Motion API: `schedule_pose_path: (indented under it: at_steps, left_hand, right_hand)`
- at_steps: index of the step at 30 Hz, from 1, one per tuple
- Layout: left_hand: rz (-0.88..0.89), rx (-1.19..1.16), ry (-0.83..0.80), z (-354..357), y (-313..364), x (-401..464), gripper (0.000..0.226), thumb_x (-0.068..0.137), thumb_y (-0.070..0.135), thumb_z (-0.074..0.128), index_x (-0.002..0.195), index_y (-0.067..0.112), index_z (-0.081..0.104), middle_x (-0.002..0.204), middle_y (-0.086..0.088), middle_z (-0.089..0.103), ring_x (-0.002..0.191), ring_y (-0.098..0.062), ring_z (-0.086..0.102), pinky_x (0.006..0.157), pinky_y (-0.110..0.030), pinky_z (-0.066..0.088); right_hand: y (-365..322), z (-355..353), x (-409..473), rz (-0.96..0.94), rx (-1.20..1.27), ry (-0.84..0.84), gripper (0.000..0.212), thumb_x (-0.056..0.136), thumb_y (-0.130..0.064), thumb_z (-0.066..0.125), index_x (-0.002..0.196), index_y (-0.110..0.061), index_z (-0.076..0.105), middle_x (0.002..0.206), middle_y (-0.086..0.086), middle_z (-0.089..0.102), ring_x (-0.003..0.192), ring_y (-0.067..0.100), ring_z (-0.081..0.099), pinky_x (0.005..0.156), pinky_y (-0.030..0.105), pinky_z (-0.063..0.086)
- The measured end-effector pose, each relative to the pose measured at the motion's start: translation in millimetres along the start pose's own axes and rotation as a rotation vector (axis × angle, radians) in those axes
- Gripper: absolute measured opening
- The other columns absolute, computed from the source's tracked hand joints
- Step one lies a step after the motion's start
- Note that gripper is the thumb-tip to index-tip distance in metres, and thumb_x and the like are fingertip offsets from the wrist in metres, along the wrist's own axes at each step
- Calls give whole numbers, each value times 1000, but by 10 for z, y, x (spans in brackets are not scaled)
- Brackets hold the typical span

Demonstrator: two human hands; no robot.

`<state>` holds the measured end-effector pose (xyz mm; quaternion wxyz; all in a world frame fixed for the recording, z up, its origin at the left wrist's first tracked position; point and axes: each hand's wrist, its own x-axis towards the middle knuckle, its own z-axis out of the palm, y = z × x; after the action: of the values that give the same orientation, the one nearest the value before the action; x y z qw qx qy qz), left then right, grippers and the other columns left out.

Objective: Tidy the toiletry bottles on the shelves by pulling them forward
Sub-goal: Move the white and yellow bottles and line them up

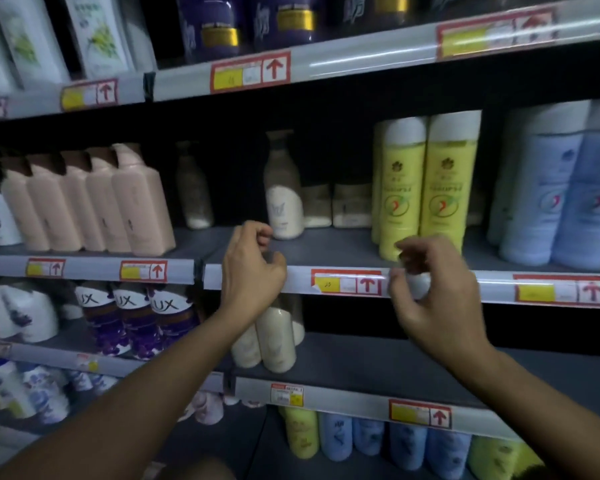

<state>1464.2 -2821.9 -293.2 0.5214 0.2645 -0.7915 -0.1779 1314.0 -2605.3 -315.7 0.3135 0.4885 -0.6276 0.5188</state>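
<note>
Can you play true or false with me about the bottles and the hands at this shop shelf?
1. The two yellow bottles stand upright near the front of the middle shelf. True.
2. The left hand is gripping a pink bottle. False: it holds nothing, and the pink bottles stand apart to its left.
3. The cream bottle stands farther back than the yellow ones. True.
4. The right hand is holding a blue bottle. False: it holds nothing, fingers curled in front of the shelf edge.
5. The blue bottles are left of the pink ones. False: they stand at the far right.
</note>
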Motion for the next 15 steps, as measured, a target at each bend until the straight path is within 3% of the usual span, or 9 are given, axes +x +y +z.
schedule_pose_path:
  at_steps: [2, 5, 9, 12, 15]
  left_hand:
    - [-71, 46, -38, 122, -12, 228, 36, 83, 12, 75, 112, 19, 56, 110, -1, 52, 99, -22, 59, 85, -28, 45]
    - [-218, 131, -88, 346, -58, 589, 64, 78, 31, 87, 126, 14, 49, 128, -11, 47, 119, -33, 56, 100, -35, 46]
    - [-321, 147, -42, 618, -65, 955, 98, 67, 54, 93, 135, 12, 37, 140, -16, 40, 132, -38, 46, 108, -40, 41]
    - [-375, 137, -2, 776, -57, 1094, 107, 64, 62, 92, 137, 10, 33, 144, -20, 42, 134, -41, 48, 105, -42, 43]
    - [-410, 165, 57, 833, -90, 1156, 115, 61, 62, 94, 142, 8, 33, 146, -22, 47, 135, -43, 50, 103, -45, 45]
  right_hand:
    - [173, -92, 180, 42, -73, 89, 35, 88, -12, 70, 120, -2, 58, 108, 12, 54, 97, 29, 58, 84, 45, 51]
    - [406, -114, 422, 180, -143, 105, 57, 86, -21, 77, 132, -1, 49, 126, 17, 45, 116, 36, 52, 96, 56, 50]
    - [565, -67, 574, 257, -223, 88, 80, 83, -40, 77, 142, 1, 42, 136, 22, 44, 128, 38, 44, 108, 51, 41]
    - [623, -60, 617, 397, -67, 13, 89, 81, -39, 82, 149, -11, 33, 138, 7, 52, 124, 24, 53, 104, 45, 47]
    - [646, -69, 584, 438, -34, -18, 78, 81, -38, 81, 145, -24, 39, 123, -12, 57, 107, 10, 56, 92, 36, 48]
